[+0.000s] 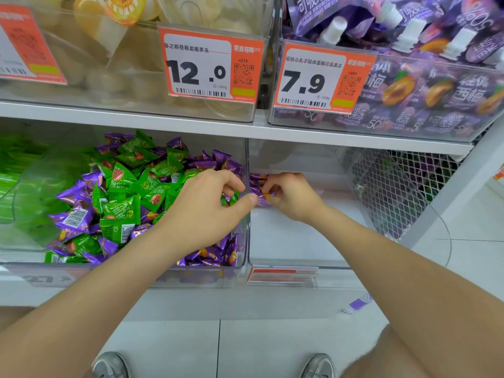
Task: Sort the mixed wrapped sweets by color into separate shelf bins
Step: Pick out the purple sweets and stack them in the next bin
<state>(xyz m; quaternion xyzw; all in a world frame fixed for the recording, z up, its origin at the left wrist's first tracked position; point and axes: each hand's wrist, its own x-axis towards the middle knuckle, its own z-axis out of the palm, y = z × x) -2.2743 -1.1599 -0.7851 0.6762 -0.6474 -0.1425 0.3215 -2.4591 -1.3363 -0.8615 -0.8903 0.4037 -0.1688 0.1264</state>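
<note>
Head view: left hand (207, 205) sits over the pile of green and purple sweets (122, 203) in the left clear bin (163, 278), fingers curled into the pile at its right wall, can't tell if it grips one; right hand (291, 196) is inside the right clear bin (300, 241), pinching a small bunch of purple sweets (259, 199) just beside the dividing wall; stray purple packet (357, 304) lies below the bins

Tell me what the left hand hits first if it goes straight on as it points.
Probably the clear bin wall just right of the left hand. Depth is unclear: passing above it, the hand would meet the purple sweets in the right hand.
</note>
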